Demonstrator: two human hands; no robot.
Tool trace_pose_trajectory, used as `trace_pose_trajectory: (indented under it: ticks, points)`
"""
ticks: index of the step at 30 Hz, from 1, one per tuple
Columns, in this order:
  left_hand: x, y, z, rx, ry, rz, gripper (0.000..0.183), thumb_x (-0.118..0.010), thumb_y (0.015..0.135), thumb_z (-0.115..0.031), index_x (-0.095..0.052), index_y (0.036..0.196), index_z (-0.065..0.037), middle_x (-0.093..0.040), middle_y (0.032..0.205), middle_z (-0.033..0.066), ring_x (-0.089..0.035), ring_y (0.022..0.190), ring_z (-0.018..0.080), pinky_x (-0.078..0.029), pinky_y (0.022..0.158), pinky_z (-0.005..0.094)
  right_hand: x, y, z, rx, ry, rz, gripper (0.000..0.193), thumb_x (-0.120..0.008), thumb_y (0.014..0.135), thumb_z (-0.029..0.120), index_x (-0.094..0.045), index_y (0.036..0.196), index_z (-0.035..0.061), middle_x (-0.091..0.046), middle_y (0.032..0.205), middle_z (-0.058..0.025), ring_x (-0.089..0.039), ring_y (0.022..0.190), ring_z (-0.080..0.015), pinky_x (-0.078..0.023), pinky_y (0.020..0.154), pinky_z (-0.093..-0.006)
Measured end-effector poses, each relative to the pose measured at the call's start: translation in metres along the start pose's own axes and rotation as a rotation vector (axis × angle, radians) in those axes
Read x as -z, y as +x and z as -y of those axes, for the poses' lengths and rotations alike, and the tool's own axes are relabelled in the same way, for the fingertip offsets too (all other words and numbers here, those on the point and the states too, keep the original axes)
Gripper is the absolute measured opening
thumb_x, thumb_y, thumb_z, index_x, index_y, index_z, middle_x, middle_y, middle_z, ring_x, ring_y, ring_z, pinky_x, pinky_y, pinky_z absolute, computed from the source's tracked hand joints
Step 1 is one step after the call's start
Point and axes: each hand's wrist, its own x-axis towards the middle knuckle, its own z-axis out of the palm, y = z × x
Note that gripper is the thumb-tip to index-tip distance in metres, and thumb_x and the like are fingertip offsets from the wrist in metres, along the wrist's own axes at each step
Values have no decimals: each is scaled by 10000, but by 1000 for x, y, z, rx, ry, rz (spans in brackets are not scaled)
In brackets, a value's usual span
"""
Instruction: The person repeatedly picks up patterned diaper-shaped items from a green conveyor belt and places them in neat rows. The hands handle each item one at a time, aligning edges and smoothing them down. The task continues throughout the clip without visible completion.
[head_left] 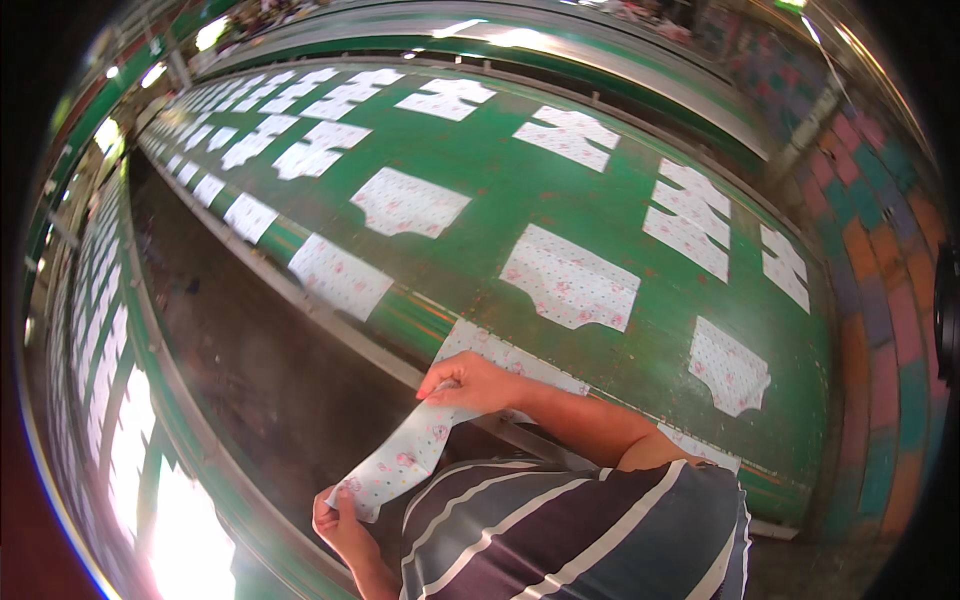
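Observation:
A white fabric piece (400,457) with pink flowers and small dots is stretched between my hands, off the table's near edge. My left hand (345,527) pinches its lower end between thumb and fingers. At the upper end, my right hand (468,383) has its fingers closed on the cloth. Just beyond that hand, another flowered piece (490,350) lies flat along the edge of the long green table (460,255), partly hidden by my right hand and forearm.
Several cut flowered pieces, including a large one (570,280), lie in spaced rows on the green table. To the left, across a dark aisle (230,330), a second table (165,400) bears more white pieces. A multicoloured brick wall (870,260) stands at the right.

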Motion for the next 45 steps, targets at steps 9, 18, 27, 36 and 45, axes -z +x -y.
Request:
trace_pose_trajectory:
  ticks: [9, 18, 27, 36, 45]
  points:
    - [-70, 99, -38, -351, 321, 680, 84, -812, 959, -16, -811, 1030, 28, -805, 915, 136, -743, 796, 195, -570, 751, 320, -61, 38, 19, 93, -275, 76, 358, -823, 945, 189, -772, 1275, 61, -802, 1070, -208, -766, 987, -426, -584, 859, -508]
    - [-78, 151, -29, -458, 363, 773, 95, -819, 964, -62, -810, 1032, 3, -808, 908, 121, -754, 805, 187, -580, 736, 329, -59, 39, 25, -23, -361, -72, 225, -846, 922, 210, -797, 1090, 69, -770, 875, -197, -743, 837, -456, -556, 735, -542]
    - [-91, 132, -26, -239, 262, 753, 111, -804, 981, -39, -841, 1085, -41, -840, 993, 89, -761, 905, 120, -617, 789, 314, -41, -6, 19, -79, -380, -157, 322, -793, 985, 158, -794, 1291, 58, -828, 1141, -175, -803, 991, -352, -623, 870, -447]
    - [-135, 95, -49, -476, 171, 985, 173, -828, 959, -43, -836, 1132, -46, -846, 1049, 119, -820, 915, 196, -640, 756, 321, -23, -36, 27, -45, -280, -313, 328, -820, 965, 62, -808, 1292, 51, -837, 1193, -178, -814, 1078, -272, -615, 962, -382]
    - [-146, 53, -42, -501, 337, 786, 165, -817, 927, 19, -826, 1092, 8, -825, 909, 143, -789, 799, 204, -612, 738, 325, 6, -59, 14, 76, -135, -88, 156, -807, 1002, 153, -790, 1096, 31, -787, 959, -158, -745, 849, -273, -568, 794, -422]
